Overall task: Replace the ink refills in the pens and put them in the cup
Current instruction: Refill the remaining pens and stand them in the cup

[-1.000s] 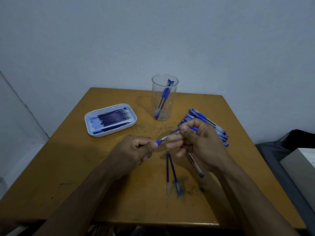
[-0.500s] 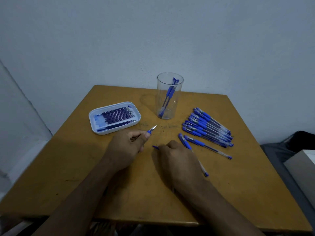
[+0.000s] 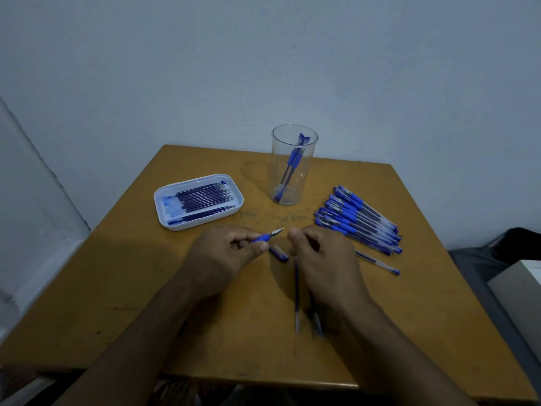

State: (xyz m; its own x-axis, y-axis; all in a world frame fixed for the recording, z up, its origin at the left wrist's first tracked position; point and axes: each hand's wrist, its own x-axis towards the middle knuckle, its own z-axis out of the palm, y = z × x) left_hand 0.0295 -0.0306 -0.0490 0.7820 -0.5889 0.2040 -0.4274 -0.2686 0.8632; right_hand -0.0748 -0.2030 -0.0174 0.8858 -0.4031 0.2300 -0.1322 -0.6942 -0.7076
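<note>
The left hand (image 3: 225, 253) has its grip clamped on a pen (image 3: 266, 236) above mid-table (image 3: 131, 288); the right hand (image 3: 319, 253) is curled, its hold unclear. Bare table lies toward the near edge. The cup (image 3: 293, 165) holds pens, the tray (image 3: 199, 202) refills.

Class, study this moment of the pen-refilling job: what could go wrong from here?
1. The loose cap lies between the hands; a sweep of the right hand could roll it away.
2. Refills lying by the right wrist could get mixed with new ones from the tray.
</note>
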